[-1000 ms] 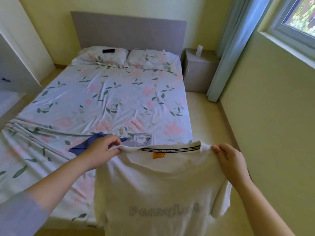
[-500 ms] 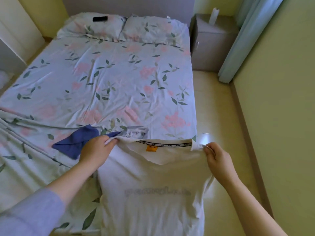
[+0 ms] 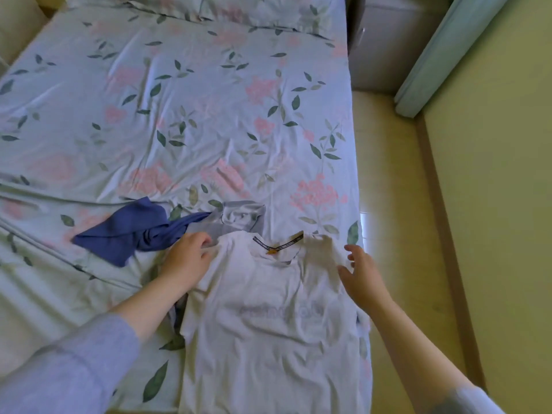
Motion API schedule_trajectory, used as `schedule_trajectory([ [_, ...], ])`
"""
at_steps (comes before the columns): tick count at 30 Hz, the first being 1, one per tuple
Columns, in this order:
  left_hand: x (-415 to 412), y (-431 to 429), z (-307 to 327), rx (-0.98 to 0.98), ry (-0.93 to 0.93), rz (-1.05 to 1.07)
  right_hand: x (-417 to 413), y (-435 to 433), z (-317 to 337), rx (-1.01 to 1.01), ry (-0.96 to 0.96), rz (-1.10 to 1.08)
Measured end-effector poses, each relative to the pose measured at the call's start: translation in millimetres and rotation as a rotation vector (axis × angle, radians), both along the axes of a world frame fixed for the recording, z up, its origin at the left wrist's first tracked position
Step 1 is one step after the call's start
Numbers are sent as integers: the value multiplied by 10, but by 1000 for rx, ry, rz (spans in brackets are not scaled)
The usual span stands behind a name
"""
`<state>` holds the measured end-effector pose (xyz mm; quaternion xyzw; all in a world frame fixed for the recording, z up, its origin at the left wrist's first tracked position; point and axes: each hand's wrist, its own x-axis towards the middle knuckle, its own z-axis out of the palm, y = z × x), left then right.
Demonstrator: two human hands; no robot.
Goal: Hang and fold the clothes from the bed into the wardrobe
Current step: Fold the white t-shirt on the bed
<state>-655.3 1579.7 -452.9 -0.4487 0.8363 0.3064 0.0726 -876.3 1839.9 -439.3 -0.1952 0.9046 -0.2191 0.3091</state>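
A white T-shirt point(image 3: 268, 333) lies flat on the near right corner of the bed point(image 3: 191, 115), collar away from me, faint lettering showing through. My left hand point(image 3: 186, 258) rests on its left shoulder, fingers curled onto the cloth. Beside the right shoulder my right hand point(image 3: 360, 273) hovers with fingers spread, holding nothing. A blue garment point(image 3: 128, 231) lies crumpled just left of the shirt. Behind the collar a grey garment point(image 3: 242, 218) lies bunched.
The bed has a floral sheet, with pillows point(image 3: 227, 8) at the far end. A grey bedside cabinet point(image 3: 385, 46) and a pale curtain point(image 3: 442, 58) stand at the far right. Beige floor point(image 3: 397, 234) runs along the bed's right side to the wall.
The white T-shirt, held up by both shoulders before, now lies flat on the bed. My right hand has let go; my left hand still rests on the shoulder. My view has tilted down.
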Motion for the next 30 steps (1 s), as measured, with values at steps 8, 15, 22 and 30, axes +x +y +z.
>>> schedule_trajectory([
  [8,807,-22,-613,170,-29,154,752,-309,-627,97,-188,158],
  [15,1068,-266,-1128,224,20,213,1030,-1045,-1024,37,-185,275],
  [22,937,-599,-1528,282,80,180,977,-1966,-1275,-68,-2,467],
  [30,1055,-769,-1542,321,149,148,855,-2286,-1496,59,60,675],
])
